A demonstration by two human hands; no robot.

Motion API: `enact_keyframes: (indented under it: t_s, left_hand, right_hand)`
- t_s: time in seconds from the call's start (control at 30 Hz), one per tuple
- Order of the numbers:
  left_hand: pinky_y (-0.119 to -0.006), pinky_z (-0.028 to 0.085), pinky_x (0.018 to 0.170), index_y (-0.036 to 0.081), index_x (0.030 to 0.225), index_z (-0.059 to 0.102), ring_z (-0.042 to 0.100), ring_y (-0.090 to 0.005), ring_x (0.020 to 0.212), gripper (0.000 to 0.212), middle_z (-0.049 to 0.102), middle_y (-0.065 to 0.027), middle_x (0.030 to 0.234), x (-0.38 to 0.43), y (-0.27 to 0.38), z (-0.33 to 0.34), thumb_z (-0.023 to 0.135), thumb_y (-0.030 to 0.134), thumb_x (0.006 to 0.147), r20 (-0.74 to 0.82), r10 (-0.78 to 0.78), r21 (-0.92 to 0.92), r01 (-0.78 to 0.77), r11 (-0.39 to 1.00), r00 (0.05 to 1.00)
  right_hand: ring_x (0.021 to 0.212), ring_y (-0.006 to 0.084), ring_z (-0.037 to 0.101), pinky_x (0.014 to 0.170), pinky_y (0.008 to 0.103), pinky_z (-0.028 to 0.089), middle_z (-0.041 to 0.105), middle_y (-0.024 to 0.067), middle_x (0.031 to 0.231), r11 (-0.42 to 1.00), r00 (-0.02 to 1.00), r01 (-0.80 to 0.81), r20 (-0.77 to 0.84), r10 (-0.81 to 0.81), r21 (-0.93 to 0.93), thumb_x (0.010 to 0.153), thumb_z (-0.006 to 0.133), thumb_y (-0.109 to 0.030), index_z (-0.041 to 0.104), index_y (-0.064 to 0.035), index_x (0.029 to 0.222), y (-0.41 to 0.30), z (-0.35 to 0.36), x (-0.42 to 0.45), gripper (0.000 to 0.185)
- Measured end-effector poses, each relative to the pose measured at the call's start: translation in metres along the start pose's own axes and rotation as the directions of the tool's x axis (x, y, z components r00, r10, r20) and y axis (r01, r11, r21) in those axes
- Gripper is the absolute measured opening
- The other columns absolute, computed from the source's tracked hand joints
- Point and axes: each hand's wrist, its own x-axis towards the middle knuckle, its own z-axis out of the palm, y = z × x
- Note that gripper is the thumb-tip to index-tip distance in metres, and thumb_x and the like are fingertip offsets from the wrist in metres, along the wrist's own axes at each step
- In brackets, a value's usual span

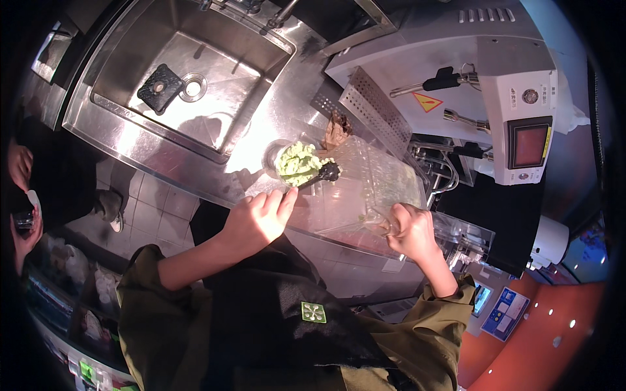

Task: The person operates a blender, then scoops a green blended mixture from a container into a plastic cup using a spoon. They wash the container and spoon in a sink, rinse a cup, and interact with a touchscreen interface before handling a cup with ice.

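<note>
My left hand is closed around the handle of a black spoon or scoop, whose head bears bits of pale green, lumpy food. That head is at the right edge of a round container of pale green food, which stands on the steel counter. With my right hand I grip the handle or rim of a large clear plastic container. It lies tilted on the counter, its walls smeared inside. Behind it sits a crumpled brown wrapper or bag.
A steel sink at the upper left holds a black square object. A dispenser with taps and a screen stands at the right, beside a perforated steel tray. Another person's hands hold a small clear item at the far left.
</note>
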Motion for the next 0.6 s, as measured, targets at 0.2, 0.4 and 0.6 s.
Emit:
enact_keyframes:
  t_s: [0.2, 0.4, 0.6]
  left_hand:
    - [-0.021, 0.041, 0.043, 0.007, 0.109, 0.055, 0.045, -0.0104, 0.051, 0.045, 0.046, -0.0008, 0.069, -0.015, -0.003, -0.007, 0.053, 0.010, 0.064, 0.035, -0.066, 0.006, 0.066, 0.998, 0.997]
    - [-0.022, 0.039, 0.042, 0.009, 0.106, 0.056, 0.046, -0.0097, 0.051, 0.039, 0.044, -0.0003, 0.067, -0.032, -0.008, -0.001, 0.053, 0.010, 0.067, 0.092, -0.119, 0.036, 0.117, 0.993, 0.989]
    - [-0.026, 0.039, 0.044, 0.011, 0.108, 0.054, 0.046, -0.0132, 0.051, 0.038, 0.041, -0.0020, 0.068, -0.040, -0.011, 0.007, 0.052, 0.008, 0.071, 0.096, -0.181, 0.018, 0.181, 0.983, 0.979]
  right_hand:
    - [0.055, 0.0306, 0.054, 0.046, 0.0373, 0.042, 0.053, 0.0120, 0.064, 1.000, 1.000, -0.020, -0.008, 0.020, 0.002, 0.056, 0.069, -0.013, 0.047, -0.0031, 0.076, 0.007, 0.003, -0.004, 0.031]
    - [0.054, 0.0308, 0.053, 0.046, 0.0380, 0.041, 0.052, 0.0123, 0.063, 0.999, 0.999, -0.032, -0.033, 0.032, 0.009, 0.057, 0.069, -0.013, 0.047, -0.0023, 0.075, 0.008, 0.006, -0.009, 0.031]
    - [0.055, 0.0312, 0.053, 0.046, 0.0382, 0.041, 0.052, 0.0126, 0.062, 0.997, 0.997, -0.065, -0.038, 0.067, 0.035, 0.055, 0.069, -0.012, 0.047, -0.0020, 0.075, 0.009, 0.008, -0.013, 0.031]
